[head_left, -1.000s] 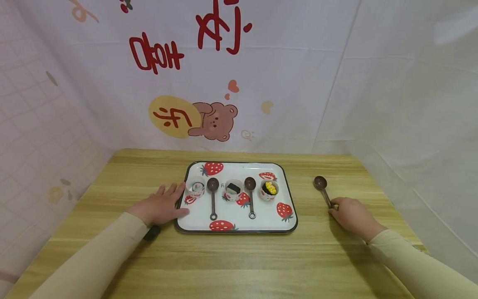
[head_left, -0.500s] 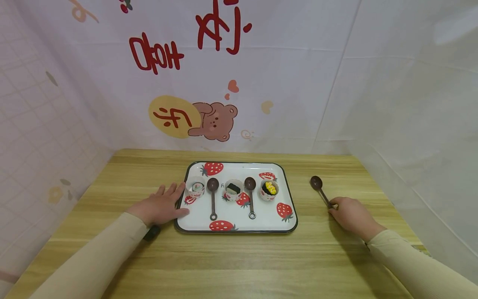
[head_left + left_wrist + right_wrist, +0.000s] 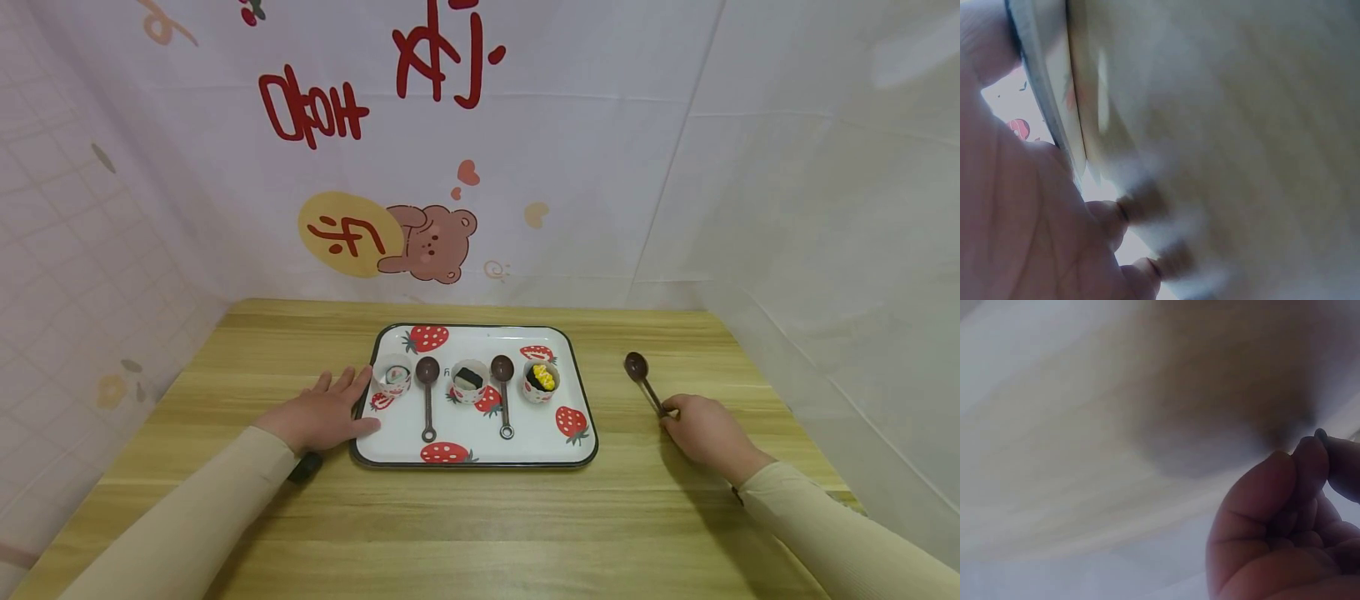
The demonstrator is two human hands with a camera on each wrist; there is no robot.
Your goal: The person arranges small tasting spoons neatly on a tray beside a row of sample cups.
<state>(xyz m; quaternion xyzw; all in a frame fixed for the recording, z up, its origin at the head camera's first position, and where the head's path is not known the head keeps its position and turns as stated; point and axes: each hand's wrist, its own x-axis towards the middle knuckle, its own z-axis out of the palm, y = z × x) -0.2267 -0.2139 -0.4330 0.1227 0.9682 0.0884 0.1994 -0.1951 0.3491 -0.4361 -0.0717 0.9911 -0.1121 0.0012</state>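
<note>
A white strawberry-print tray (image 3: 558, 437) lies mid-table. On it stand three small paper cups (image 3: 392, 375) (image 3: 468, 382) (image 3: 541, 381), with two brown spoons (image 3: 427, 392) (image 3: 503, 390) between them. My left hand (image 3: 324, 414) lies flat on the table, fingers straight, touching the tray's left rim (image 3: 1041, 94). A third brown spoon (image 3: 643, 377) lies on the table right of the tray. My right hand (image 3: 701, 429) pinches its handle end between curled fingers (image 3: 1297, 469).
The wooden table (image 3: 480, 525) is walled by white printed cloth (image 3: 420, 150) at the back and both sides. A dark wrist device (image 3: 306, 467) sits under my left wrist. Bare wood runs between the tray and the front edge.
The right hand has turned the spoon a little, so its bowl has shifted slightly left. The left hand and the tray have not moved.
</note>
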